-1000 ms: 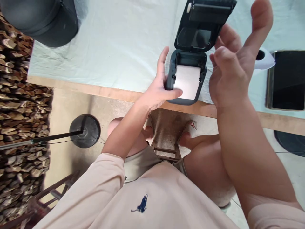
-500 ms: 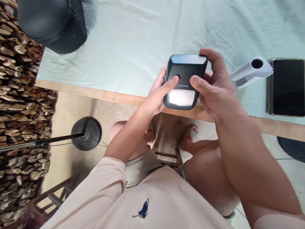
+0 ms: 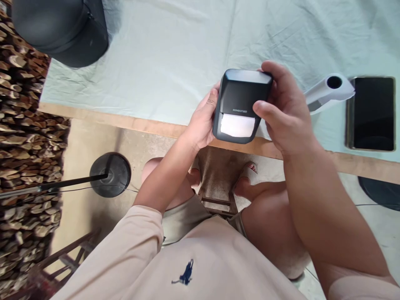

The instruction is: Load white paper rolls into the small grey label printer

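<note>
A small dark grey label printer [image 3: 240,98] is held over the table's front edge, its lid down and white paper [image 3: 236,126] showing at its front slot. My left hand [image 3: 201,121] grips its left side, fingers wrapped round the body. My right hand [image 3: 283,112] holds its right side, with the thumb lying on the lid near the printed name.
A pale green cloth [image 3: 175,54] covers the wooden table [image 3: 359,164]. A white paper roll [image 3: 326,92] and a black phone [image 3: 371,112] lie to the right. A dark round bag [image 3: 62,29] sits at the far left. Below are a stand base [image 3: 110,174] and stacked firewood [image 3: 25,137].
The printer's lid was open a second ago, with my right hand raised and spread. The lid has been shut, and both hands now grip the closed printer; my left thumb has left the lid.
</note>
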The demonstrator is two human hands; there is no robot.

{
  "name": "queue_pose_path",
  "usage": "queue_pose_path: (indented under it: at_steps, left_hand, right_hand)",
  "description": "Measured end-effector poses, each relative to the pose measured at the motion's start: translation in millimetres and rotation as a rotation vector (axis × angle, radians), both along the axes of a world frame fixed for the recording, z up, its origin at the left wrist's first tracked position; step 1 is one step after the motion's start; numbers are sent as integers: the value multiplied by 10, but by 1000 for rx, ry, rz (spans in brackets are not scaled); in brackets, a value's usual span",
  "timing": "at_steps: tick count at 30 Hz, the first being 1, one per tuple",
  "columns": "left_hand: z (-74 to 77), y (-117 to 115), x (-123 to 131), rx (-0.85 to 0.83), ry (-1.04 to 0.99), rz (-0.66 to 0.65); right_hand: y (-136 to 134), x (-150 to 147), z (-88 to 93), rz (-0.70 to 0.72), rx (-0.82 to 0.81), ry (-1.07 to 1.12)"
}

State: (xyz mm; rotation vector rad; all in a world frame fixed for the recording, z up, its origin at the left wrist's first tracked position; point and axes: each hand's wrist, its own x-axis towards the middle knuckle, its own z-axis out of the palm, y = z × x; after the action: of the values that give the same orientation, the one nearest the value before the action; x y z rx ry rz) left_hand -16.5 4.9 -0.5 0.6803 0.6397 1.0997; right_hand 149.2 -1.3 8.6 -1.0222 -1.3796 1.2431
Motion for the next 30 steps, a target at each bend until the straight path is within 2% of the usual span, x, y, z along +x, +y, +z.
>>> queue_pose_path:
  at_steps: [5,7,10,11,13,17,24,27,30]
  left_hand:
    - [9,13,-9,-72,15,5]
    - [36,18,4,-145,27,13]
    - [88,7,27,-178,43,11]
    - [98,0,31,-153,47,-6]
    - [100,-14,28,-85,59,-54]
    - [59,-22,10,-4,87,-92]
    - [53,-13,5,42,101,-113]
    - [44,-14,-5,62,122,-134]
    - [21,-15,-18,92,145,-164]
  right_hand:
    - [-35,64,53,97,22,-101]
    - [-37,57,109,-27,114,-205]
    - [-9,-8,235,-377,314,-319]
    - [5,-36,281,-449,357,-312]
    - [26,-84,363,-504,403,-237]
    - [-4,-116,448,-490,443,-250]
    - [-69,-87,452,-467,579,-388]
    - [-63,-44,471,-386,545,-666]
    - [-63,-18,520,-239,287,-1064]
